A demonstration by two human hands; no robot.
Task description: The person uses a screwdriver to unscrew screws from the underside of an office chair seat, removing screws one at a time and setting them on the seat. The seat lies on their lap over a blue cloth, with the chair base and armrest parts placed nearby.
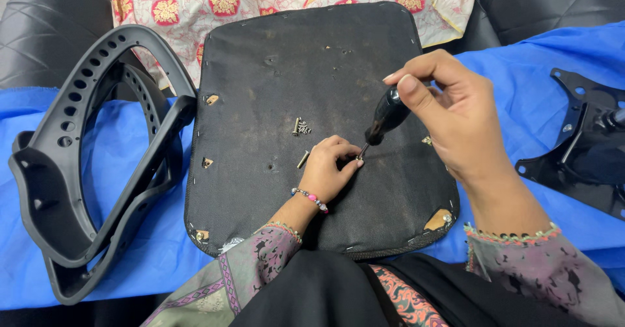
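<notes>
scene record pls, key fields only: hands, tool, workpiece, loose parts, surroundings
right hand: right hand grips a black-handled screwdriver, tip down on the seat base
left hand: left hand steadies the tip with its fingertips
workpiece: black seat base, underside up, on blue cloth
loose parts: bolts lying on the base
left of base: black plastic armrest frames
right of base: black metal bracket

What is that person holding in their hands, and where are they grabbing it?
The right hand grips a screwdriver by its black handle. The left hand pinches at the tool's metal tip, against the seat panel; whether it holds a screw cannot be told.
</notes>
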